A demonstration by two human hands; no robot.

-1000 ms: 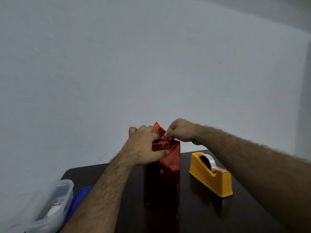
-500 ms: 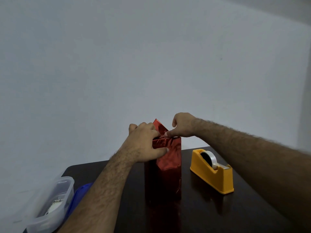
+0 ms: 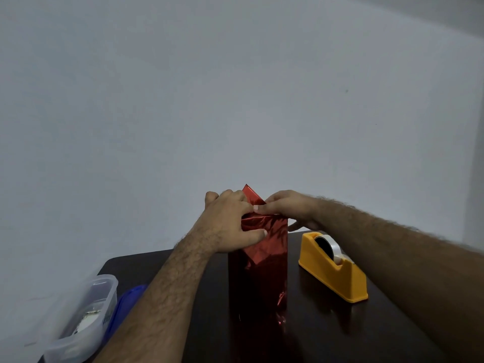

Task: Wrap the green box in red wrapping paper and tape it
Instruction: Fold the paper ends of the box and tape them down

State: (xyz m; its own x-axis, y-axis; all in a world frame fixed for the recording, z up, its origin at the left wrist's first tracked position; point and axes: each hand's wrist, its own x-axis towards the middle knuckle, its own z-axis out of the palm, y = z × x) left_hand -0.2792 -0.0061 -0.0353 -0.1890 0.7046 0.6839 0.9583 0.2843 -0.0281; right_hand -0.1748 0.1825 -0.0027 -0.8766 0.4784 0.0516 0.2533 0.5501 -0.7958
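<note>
A tall box covered in shiny red wrapping paper (image 3: 262,271) stands upright in the middle of the dark table (image 3: 309,334). No green shows. My left hand (image 3: 230,221) grips the top of the wrapped box, thumb across its front face. My right hand (image 3: 285,208) lies over the top right, its fingers pressing the folded paper down. A triangular paper flap (image 3: 250,193) sticks up between the two hands. A yellow tape dispenser (image 3: 332,268) with a clear roll sits just right of the box.
At the table's left edge sits a clear plastic container (image 3: 86,318) with small items inside, and a blue lid (image 3: 123,307) lies beside it. A plain grey wall fills the background behind the table.
My right hand has lowered from pinching the flap's edge to lying flatter over the top right of the box. The left hand keeps its grip.
</note>
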